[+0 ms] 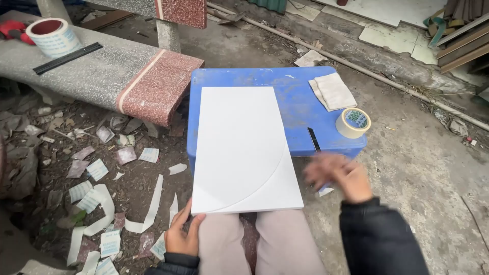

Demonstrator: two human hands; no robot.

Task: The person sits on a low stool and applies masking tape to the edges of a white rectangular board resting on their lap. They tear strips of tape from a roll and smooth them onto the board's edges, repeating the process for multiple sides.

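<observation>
Down nearest the camera, the left hand [182, 231] grips the near left corner of a white rectangular board [243, 150], its fingers curled under the edge and the thumb resting on top. The board lies lengthwise away from the person, its near end over their knees in pale trousers [265, 244] and its far end resting on a blue plastic tabletop [254, 79]; a faint curved line runs across its lower half. To the right, the right hand [338, 175] is blurred with motion, just beside the board's right edge and near the front rim of the blue tabletop; whether its fingers are spread or closed cannot be told. Just beyond it a thin black blade-like tool [314, 139] lies on the blue surface, with a roll of tape [353, 122] at the right corner and a folded grey cloth [333, 91] farther back. Off to the left, paper scraps [97, 198] litter the dirt ground, and a speckled stone bench [102, 76] carries a larger tape roll [52, 36] and a black strip [68, 57].
</observation>
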